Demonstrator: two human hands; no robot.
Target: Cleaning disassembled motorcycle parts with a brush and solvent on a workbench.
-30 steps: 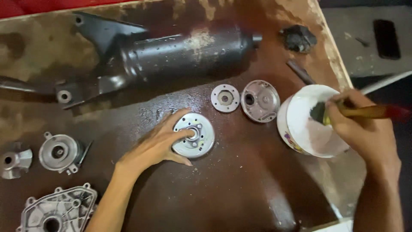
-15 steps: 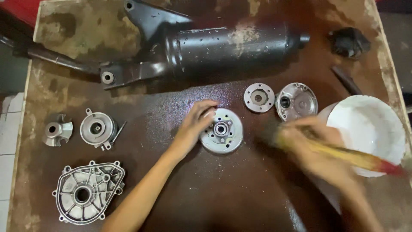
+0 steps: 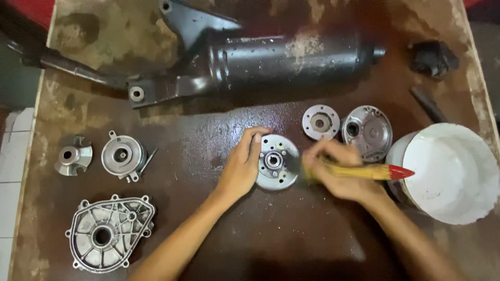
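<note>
In the head view, a round silver metal disc with a central hub (image 3: 277, 162) is seen lying flat at the centre of the dark, wet wooden table (image 3: 250, 239). Its nine-o'clock edge is steadied by the left hand (image 3: 240, 169), fingers curled narrowly against the rim. A yellow-handled, red-tipped paintbrush (image 3: 364, 171) is gripped by the right hand (image 3: 336, 174), its bristles laid on the disc's three-o'clock side. A white bowl (image 3: 453, 174) is found at three o'clock, a black cylindrical exhaust muffler (image 3: 271, 60) at twelve. The disc could be skidded across the wet surface if brushed too hard; the nearby bowl could be knocked by the right forearm.
</note>
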